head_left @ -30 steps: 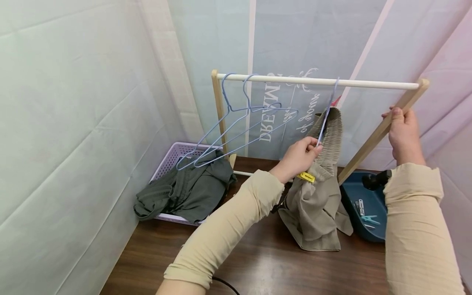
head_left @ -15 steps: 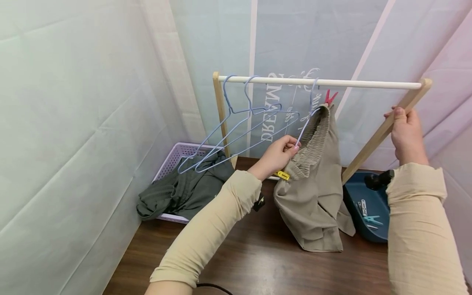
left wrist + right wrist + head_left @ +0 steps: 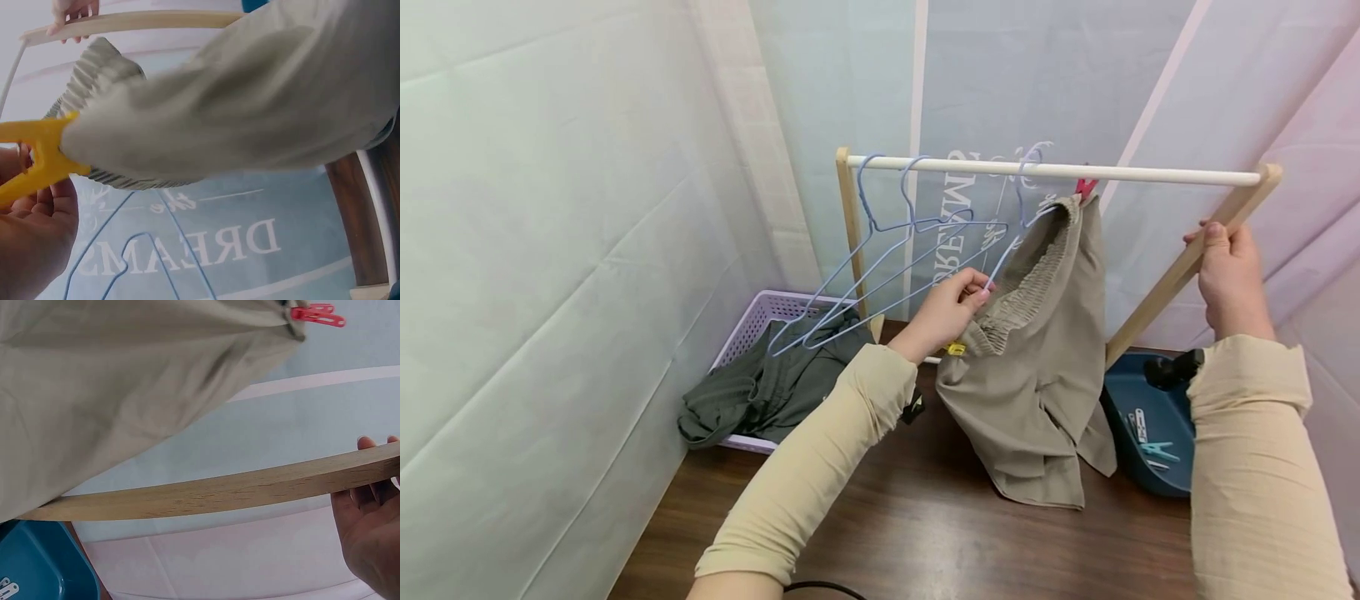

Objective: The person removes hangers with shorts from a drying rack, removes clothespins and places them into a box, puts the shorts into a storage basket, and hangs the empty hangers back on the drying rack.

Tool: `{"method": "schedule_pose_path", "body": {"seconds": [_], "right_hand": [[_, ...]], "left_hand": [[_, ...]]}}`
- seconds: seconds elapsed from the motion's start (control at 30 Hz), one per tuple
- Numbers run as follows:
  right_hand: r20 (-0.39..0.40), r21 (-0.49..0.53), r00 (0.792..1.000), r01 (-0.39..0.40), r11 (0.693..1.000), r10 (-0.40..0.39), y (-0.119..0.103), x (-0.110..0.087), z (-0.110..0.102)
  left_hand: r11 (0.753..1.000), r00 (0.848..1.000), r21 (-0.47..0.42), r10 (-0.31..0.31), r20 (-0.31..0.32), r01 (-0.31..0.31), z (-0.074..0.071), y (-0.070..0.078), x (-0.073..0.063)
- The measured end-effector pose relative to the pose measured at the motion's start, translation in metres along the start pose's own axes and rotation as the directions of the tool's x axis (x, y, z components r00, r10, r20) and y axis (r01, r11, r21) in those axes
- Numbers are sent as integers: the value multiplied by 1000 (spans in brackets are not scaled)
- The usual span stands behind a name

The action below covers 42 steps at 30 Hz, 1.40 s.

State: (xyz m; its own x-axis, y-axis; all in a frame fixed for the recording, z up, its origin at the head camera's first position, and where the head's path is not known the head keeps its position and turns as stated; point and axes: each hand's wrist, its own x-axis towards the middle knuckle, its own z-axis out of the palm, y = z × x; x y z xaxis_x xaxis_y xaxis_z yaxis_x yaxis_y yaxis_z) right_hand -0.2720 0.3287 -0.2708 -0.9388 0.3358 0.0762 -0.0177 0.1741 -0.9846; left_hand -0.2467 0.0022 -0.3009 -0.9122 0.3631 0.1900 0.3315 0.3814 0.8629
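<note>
My left hand (image 3: 951,308) pinches the lower left end of a blue wire clothes hanger (image 3: 1002,262), which hooks over the white rod. Khaki pants (image 3: 1037,392) with a gathered elastic waistband hang from this hanger. A yellow clothespin (image 3: 47,153) clips the waistband beside my left hand, and a red clothespin (image 3: 1086,187) clips its far corner. My right hand (image 3: 1232,275) grips the wooden right post (image 3: 206,490) of the clothes rack, fingers behind it and thumb in front. The hanger's far arm is hidden inside the waistband.
Two more blue hangers (image 3: 880,242) hang at the left of the white rod (image 3: 1150,174). Below them, a purple basket (image 3: 745,333) holds dark green clothing (image 3: 775,392). A blue tray (image 3: 1150,479) with several clothespins stands right of the pants, on the wooden floor.
My left hand has moved left, swinging the hanger from nearly edge-on to facing more forward. Its hook has slid left along the rod, and the pants have spread wider. My right hand stays on the post.
</note>
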Motion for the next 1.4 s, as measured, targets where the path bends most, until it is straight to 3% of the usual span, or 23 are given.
{"method": "schedule_pose_path", "body": {"seconds": [0.2,0.43,0.9,1.23,1.4], "right_hand": [[-4,15,1000,24,1000,-24,1,0,1],[-17,73,998,61,996,-60,2,-1,2],[-23,66,999,50,997,-49,0,-3,0],[-18,43,999,45,998,-45,1,-2,-1],[-20,39,999,47,998,-46,1,-2,-1]], "left_hand": [[999,999,39,11,-38,-10,-15,-1,-2],[998,989,47,37,-145,-30,-30,-10,-7],[999,969,-4,47,-241,-49,-53,-33,-35],[993,953,89,97,-286,-74,-76,-52,-56],[994,950,85,88,-301,-65,-88,-58,-63]]}}
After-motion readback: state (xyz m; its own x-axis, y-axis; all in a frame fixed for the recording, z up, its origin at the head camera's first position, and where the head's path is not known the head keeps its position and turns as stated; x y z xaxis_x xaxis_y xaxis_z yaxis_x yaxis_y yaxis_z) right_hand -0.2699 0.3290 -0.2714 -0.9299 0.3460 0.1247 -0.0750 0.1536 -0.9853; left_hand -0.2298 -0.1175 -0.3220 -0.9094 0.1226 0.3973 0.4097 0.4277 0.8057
